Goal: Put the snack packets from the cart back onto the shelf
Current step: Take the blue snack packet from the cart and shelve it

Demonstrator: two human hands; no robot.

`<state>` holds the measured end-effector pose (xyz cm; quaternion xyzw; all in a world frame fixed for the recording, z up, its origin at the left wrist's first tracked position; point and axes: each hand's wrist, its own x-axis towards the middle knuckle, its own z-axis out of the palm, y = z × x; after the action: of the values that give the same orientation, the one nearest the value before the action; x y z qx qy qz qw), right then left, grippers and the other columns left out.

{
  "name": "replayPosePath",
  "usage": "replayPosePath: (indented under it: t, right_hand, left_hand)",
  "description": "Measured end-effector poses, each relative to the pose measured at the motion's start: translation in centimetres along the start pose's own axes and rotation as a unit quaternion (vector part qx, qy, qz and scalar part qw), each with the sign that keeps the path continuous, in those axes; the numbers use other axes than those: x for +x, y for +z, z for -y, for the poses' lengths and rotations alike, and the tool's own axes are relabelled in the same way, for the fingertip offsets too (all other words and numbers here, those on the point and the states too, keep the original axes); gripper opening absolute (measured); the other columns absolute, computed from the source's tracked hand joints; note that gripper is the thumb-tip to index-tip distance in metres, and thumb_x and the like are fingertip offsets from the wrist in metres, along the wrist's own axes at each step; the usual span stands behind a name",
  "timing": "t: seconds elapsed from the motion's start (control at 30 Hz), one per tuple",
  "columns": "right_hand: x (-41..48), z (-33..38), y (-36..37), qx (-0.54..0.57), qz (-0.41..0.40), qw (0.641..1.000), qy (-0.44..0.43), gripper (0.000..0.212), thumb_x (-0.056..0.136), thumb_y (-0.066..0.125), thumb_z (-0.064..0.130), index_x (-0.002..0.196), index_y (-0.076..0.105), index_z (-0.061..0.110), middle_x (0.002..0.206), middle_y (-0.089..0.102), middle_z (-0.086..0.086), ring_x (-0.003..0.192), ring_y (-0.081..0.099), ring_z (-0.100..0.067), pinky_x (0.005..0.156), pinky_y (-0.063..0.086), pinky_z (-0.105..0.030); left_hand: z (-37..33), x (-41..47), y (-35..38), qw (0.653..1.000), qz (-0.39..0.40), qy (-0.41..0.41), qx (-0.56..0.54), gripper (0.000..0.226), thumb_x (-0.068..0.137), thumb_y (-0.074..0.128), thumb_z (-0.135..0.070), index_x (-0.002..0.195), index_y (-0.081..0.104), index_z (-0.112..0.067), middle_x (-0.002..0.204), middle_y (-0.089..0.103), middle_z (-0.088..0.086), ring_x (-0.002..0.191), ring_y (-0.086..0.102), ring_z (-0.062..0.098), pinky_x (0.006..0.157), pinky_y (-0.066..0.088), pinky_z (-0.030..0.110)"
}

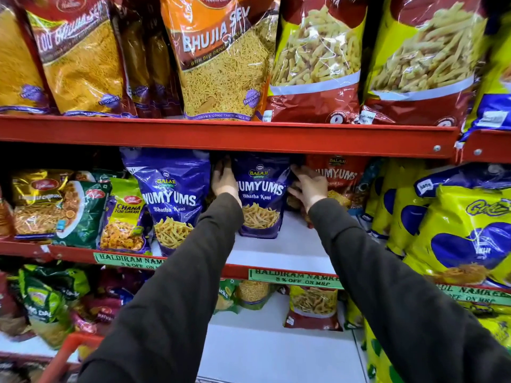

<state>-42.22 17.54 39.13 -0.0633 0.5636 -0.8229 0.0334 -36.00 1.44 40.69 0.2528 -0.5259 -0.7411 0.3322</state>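
Observation:
A purple Numyums Bhatha Kani packet (261, 197) stands upright on the white middle shelf (290, 250). My left hand (225, 179) grips its upper left edge and my right hand (311, 186) grips its upper right edge. A second identical purple packet (171, 200) stands just to its left, nearer the front. An orange Numyums packet (338, 175) stands behind my right hand. Both arms wear dark sleeves. The red cart rim (65, 355) shows at the bottom left; its contents are out of view.
A red shelf rail (221, 134) runs just above my hands, with big Bhujia Sev bags (218, 59) on top. Yellow-and-blue packets (464, 230) crowd the right. Green and gold packets (80, 211) fill the left. Bare white shelf lies in front of the held packet.

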Motion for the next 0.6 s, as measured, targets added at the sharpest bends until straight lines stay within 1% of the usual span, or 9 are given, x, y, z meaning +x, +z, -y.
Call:
replayPosePath:
  t: [0.03,0.07,0.13,0.2,0.3,0.33,0.4,0.53,0.6]
  right_hand:
    - [0.0,-0.5,-0.1,0.001,0.005,1.000,-0.006,0.008,0.088,0.066,0.011,0.095,0.066,0.014,0.086,0.066,-0.002,0.077,0.061,-0.016,0.068,0.056,-0.026]
    - [0.2,-1.0,-0.3,-0.004,0.007,1.000,-0.010,0.019,0.089,0.065,0.014,0.107,0.066,0.013,0.091,0.068,-0.003,0.083,0.063,-0.018,0.072,0.055,-0.027]
    - [0.4,-2.4,-0.6,-0.039,-0.001,0.999,-0.003,0.038,0.090,0.063,0.024,0.126,0.059,0.011,0.113,0.068,-0.008,0.104,0.063,-0.025,0.085,0.055,-0.037]
    - [-0.2,-4.4,-1.1,-0.102,-0.020,0.994,0.043,0.047,0.091,0.058,0.040,0.130,0.052,0.013,0.140,0.055,-0.012,0.125,0.054,-0.033,0.106,0.045,-0.049]
    - [-1.7,-7.4,-1.7,-0.148,0.020,0.978,0.149,0.063,0.093,0.044,0.055,0.146,0.032,0.024,0.158,0.031,-0.004,0.140,0.037,-0.034,0.112,0.035,-0.049]
    - [-2.0,-8.2,-1.7,-0.132,0.039,0.976,0.169,0.063,0.095,0.041,0.054,0.149,0.027,0.025,0.160,0.028,-0.002,0.143,0.033,-0.032,0.113,0.031,-0.048]
    - [-2.5,-9.3,-1.5,-0.106,0.064,0.977,0.172,0.057,0.097,0.038,0.049,0.148,0.028,0.026,0.160,0.029,-0.002,0.144,0.032,-0.028,0.115,0.028,-0.044]
    - [-3.7,-10.0,-1.5,-0.111,0.063,0.983,0.135,0.044,0.099,0.038,0.044,0.139,0.040,0.025,0.153,0.041,-0.006,0.135,0.043,-0.028,0.110,0.036,-0.040]
    - [-4.3,-10.3,-1.8,-0.128,0.072,0.983,0.114,0.046,0.099,0.038,0.043,0.140,0.041,0.023,0.151,0.043,-0.008,0.136,0.044,-0.029,0.113,0.037,-0.042]
  left_hand:
    - [0.3,0.4,-0.2,1.000,-0.002,0.001,0.004,0.046,0.094,0.053,-0.039,0.137,0.055,-0.022,0.149,0.050,-0.003,0.138,0.043,0.022,0.110,0.022,0.025]
    - [0.7,0.9,-0.4,1.000,0.006,0.005,0.027,0.049,0.094,0.051,-0.043,0.139,0.052,-0.023,0.152,0.047,-0.003,0.140,0.040,0.021,0.111,0.020,0.025]
    - [2.2,1.4,-0.9,0.997,0.044,-0.019,0.058,0.058,0.096,0.043,-0.048,0.147,0.041,-0.020,0.158,0.036,0.000,0.144,0.033,0.024,0.118,0.018,0.030]
    - [4.4,1.3,-1.5,0.991,0.101,-0.070,0.046,0.064,0.097,0.037,-0.051,0.151,0.032,-0.016,0.160,0.032,0.005,0.145,0.032,0.026,0.122,0.022,0.039]
    - [7.7,0.7,-2.8,0.982,0.124,-0.136,0.048,0.066,0.098,0.036,-0.049,0.152,0.028,-0.011,0.159,0.032,0.010,0.145,0.033,0.027,0.121,0.025,0.039]
    - [8.5,0.6,-3.3,0.980,0.133,-0.137,0.049,0.065,0.099,0.035,-0.047,0.152,0.027,-0.010,0.159,0.032,0.011,0.145,0.033,0.027,0.121,0.025,0.038]
    - [9.2,0.4,-4.0,0.979,0.150,-0.131,0.041,0.063,0.100,0.032,-0.045,0.152,0.026,-0.010,0.159,0.032,0.011,0.145,0.032,0.027,0.121,0.025,0.037]
    - [9.3,-0.6,-5.5,0.980,0.165,-0.104,0.045,0.066,0.097,0.033,-0.054,0.151,0.030,-0.014,0.157,0.035,0.006,0.145,0.033,0.023,0.111,0.026,0.028]
    - [9.7,-1.4,-6.5,0.982,0.150,-0.081,0.076,0.073,0.092,0.034,-0.063,0.150,0.033,-0.017,0.158,0.033,0.005,0.147,0.030,0.024,0.118,0.021,0.033]
